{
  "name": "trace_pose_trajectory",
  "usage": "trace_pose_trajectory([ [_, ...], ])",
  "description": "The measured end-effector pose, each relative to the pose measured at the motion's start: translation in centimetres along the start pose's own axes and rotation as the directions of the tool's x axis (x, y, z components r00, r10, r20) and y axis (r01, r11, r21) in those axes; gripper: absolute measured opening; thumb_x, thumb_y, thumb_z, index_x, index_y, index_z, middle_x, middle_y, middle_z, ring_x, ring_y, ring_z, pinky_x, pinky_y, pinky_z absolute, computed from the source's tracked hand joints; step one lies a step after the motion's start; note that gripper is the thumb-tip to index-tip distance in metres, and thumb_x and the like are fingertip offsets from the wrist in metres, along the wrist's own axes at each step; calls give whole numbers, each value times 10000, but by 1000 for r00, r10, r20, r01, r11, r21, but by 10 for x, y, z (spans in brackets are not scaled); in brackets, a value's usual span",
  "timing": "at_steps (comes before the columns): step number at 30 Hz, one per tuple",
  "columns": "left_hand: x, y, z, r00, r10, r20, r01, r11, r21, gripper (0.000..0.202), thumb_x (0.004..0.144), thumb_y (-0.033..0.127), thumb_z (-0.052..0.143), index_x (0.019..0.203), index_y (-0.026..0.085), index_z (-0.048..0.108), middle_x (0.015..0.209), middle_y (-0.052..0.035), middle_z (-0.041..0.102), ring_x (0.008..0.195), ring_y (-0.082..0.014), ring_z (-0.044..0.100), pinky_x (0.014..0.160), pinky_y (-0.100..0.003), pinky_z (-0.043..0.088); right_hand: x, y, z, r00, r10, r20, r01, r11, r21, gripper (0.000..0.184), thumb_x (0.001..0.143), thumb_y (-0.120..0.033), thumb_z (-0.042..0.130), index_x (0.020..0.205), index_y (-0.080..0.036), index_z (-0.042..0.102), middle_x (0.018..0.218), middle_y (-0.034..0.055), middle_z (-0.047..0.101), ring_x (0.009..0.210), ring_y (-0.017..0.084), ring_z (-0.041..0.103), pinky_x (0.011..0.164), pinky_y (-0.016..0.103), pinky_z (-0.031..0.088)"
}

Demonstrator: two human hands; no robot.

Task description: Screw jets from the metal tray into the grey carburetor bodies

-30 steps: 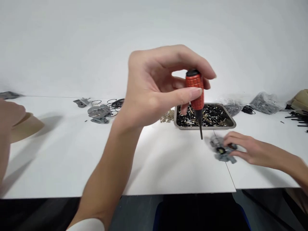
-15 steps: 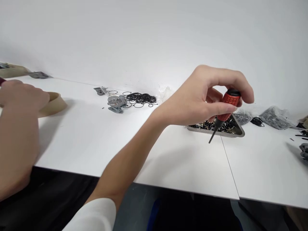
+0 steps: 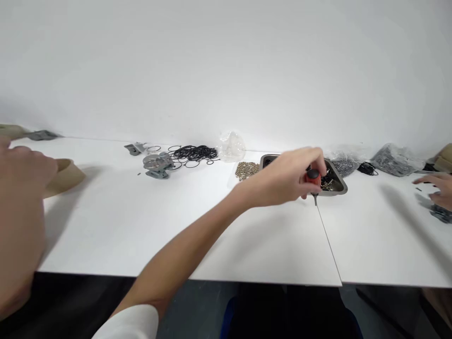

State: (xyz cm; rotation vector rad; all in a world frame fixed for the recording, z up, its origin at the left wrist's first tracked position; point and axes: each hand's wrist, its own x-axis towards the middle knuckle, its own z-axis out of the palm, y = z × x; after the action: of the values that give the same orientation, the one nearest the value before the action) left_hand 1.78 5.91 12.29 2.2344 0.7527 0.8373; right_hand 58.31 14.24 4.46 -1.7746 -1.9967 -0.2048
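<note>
My left hand (image 3: 296,176) reaches in from the lower left, under a white sleeve (image 3: 130,322). It is closed on the red handle of a screwdriver (image 3: 313,177), with the thumb on the near side. The dark tip points down, just off the near edge of a metal tray (image 3: 341,187). Small black and brass-coloured parts lie in that tray, partly hidden by my hand. Beside my wrist is a patch of small brass-coloured pieces (image 3: 245,170). My right hand does not show.
Grey cast parts (image 3: 158,164) and black rings (image 3: 196,153) lie left of a clear plastic bag (image 3: 231,147). Bagged parts (image 3: 393,160) line the wall. A co-worker's arm (image 3: 21,212) is by a tape roll (image 3: 65,176); another person's hand (image 3: 441,188) is over a grey part (image 3: 441,214).
My left hand has moved down and slightly left with the screwdriver, now nearer the tray. The view has levelled. A hand has come into view at the right edge.
</note>
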Motion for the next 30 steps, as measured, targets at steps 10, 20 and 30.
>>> trace_pose_trajectory([
  [10,-48,-90,68,988,-109,-107,147,879,455,87,931,173,592,950,223,523,916,-21,710,803,-168,673,664,-281,511,30,-193,72,933,-281,224,217,938,271,397,751,-63,448,1024,-225,686,1076,83,710,959,242,684,849,389,564],
  [20,-130,-141,20,835,-423,-352,549,599,583,144,928,291,582,1025,219,661,1008,-98,727,948,-272,674,880,-434,562,13,-209,145,864,-193,-465,404,816,413,249,819,-100,463,871,-228,669,863,69,716,847,241,695,761,396,577],
  [30,-137,-181,-126,446,-522,-727,848,-14,530,530,918,322,507,1412,134,483,1480,-301,438,1118,-434,652,898,-509,500,7,-222,147,900,-146,-411,350,804,481,243,788,-81,484,853,-227,666,859,62,715,854,232,686,774,389,578],
])
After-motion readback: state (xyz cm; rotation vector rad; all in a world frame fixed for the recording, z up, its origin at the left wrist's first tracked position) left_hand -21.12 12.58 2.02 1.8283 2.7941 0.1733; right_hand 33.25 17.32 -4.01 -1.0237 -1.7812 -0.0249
